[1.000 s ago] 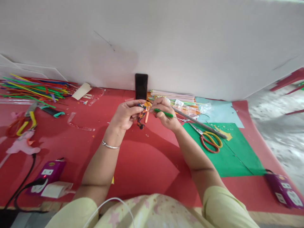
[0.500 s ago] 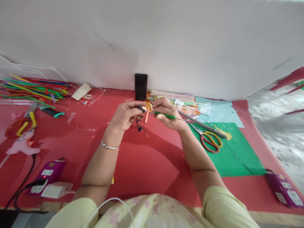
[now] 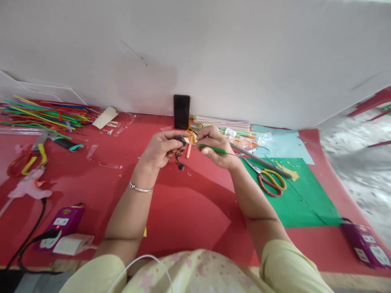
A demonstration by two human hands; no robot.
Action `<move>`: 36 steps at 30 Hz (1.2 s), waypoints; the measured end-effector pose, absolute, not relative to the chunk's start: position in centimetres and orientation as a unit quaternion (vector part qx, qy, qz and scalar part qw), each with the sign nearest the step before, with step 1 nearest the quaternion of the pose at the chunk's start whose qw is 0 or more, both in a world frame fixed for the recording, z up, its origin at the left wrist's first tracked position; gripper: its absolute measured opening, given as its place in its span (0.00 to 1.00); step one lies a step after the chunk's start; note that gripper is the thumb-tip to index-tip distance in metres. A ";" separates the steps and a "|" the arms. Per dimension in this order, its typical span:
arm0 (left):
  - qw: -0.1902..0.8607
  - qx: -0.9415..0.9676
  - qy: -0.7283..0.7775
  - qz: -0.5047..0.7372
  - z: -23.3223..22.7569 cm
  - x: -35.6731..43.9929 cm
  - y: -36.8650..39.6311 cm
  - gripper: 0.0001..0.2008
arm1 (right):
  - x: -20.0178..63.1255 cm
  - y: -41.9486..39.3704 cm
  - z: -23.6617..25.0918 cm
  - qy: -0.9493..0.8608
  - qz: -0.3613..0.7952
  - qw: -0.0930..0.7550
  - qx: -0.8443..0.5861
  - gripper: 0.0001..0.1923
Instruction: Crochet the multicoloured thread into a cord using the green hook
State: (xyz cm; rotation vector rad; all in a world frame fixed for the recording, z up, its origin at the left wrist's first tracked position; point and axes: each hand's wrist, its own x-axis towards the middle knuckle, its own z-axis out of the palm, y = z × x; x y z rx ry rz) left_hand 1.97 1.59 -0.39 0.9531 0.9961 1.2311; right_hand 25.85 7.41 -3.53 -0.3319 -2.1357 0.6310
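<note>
My left hand (image 3: 156, 151) pinches a small strip of dark, multicoloured crocheted yarn (image 3: 180, 156) between thumb and fingers. The strip hangs down in a short curl, with orange and blue showing in it. In my right hand (image 3: 220, 147) is a crochet hook with a green handle (image 3: 216, 149), held with the thumb along the grip. Its thin metal shaft points left and meets the top of the yarn piece; the very tip is hidden there. Both hands are raised over the red table cover (image 3: 186, 203).
Behind the hands a phone (image 3: 181, 112) leans on the white wall. To the right, scissors (image 3: 270, 181) and a grey rod (image 3: 262, 160) lie on green sheet (image 3: 305, 199). Leftward are coloured sticks (image 3: 45, 114), pliers (image 3: 38, 150), a pink glue gun (image 3: 30, 187) and a purple power strip (image 3: 65, 221).
The hook and my right hand have shifted very slightly to the right. My left hand keeps its pinch on the yarn piece, almost unmoved.
</note>
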 end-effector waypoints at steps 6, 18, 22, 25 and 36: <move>0.577 0.415 0.445 0.545 -0.9 2.0 1.6 0.16 | 26.0 7.1 -3.2 -0.871 0.197 0.426 -0.146 0.28; 0.572 0.413 0.435 0.559 -0.8 2.3 1.5 0.15 | 24.7 6.9 -3.7 -0.726 0.480 0.453 -0.195 0.33; 0.515 0.415 0.429 0.615 -1.5 3.1 1.6 0.20 | 22.1 6.7 -5.5 -0.529 0.697 0.433 -0.217 0.37; 0.433 0.439 0.454 0.643 -2.3 3.9 1.6 0.22 | 20.4 6.2 -6.1 -0.438 0.757 0.417 -0.247 0.39; 0.453 0.340 0.458 0.685 -3.0 6.0 1.5 0.23 | 18.6 3.6 -5.7 -0.309 0.791 0.476 -0.228 0.37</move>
